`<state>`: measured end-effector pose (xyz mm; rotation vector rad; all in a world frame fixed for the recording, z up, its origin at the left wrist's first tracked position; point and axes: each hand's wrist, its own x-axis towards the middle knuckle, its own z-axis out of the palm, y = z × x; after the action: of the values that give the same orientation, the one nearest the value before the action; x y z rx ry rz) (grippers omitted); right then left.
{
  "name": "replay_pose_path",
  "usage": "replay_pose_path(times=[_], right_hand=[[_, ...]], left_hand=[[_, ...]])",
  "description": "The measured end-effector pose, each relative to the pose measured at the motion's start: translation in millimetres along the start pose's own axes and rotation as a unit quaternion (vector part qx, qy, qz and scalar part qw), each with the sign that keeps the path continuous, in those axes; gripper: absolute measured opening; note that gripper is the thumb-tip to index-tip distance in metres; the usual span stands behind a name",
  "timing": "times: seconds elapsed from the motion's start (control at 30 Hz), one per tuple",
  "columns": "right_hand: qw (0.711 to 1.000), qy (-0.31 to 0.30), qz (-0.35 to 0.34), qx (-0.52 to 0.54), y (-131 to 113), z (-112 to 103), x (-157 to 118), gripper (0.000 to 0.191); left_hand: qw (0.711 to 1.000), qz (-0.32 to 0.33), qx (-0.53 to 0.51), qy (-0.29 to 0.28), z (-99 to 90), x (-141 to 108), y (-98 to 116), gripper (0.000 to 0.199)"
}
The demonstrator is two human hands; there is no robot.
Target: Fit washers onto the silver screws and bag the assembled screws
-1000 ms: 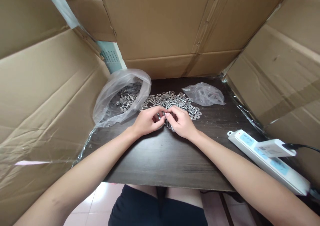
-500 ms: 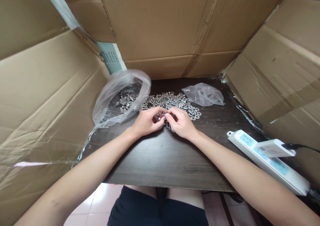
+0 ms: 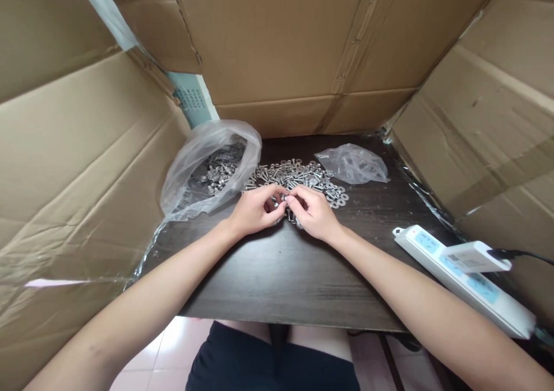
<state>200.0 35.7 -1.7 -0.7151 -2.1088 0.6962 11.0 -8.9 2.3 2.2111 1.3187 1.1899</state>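
Observation:
My left hand (image 3: 256, 209) and my right hand (image 3: 314, 213) meet at the fingertips over the near edge of a pile of loose metal hardware. Pinched between both sets of fingers is a small silver bolt (image 3: 284, 199), mostly covered, so I cannot tell whether a nut or washer is on it. Silver bolts (image 3: 298, 177) and flat washers (image 3: 341, 199) lie spread just beyond my hands. A few more pieces show beneath my fingers.
At the left, an open clear plastic bag (image 3: 179, 186) holds more bolts. A smaller crumpled plastic bag (image 3: 357, 166) lies at the back right. On the right is a white power strip (image 3: 471, 284) with a plugged-in adapter (image 3: 476, 257). Cardboard walls (image 3: 294, 45) enclose the dark table (image 3: 259, 281).
My fingertips have shifted very slightly around the small bolt. The pile, the bags and the rest look the same.

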Motion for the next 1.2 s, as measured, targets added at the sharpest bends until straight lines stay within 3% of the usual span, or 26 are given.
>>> replay_pose_path(times=[0.63,0.9,1.2], right_hand=[[1.000,-0.009,0.009,-0.010,0.2,0.3,-0.3,0.033],[1.000,0.000,0.006,-0.010,-2.2,-0.7,0.3,0.016],[1.000,0.004,0.003,-0.009,-0.9,-0.4,0.1,0.013]], left_hand=[[1.000,0.019,0.000,0.016,-0.1,0.0,0.8,0.021],[1.000,0.012,-0.005,0.008,0.6,-1.1,-1.1,0.024],[1.000,-0.002,-0.002,-0.003,0.0,-0.1,0.9,0.023]])
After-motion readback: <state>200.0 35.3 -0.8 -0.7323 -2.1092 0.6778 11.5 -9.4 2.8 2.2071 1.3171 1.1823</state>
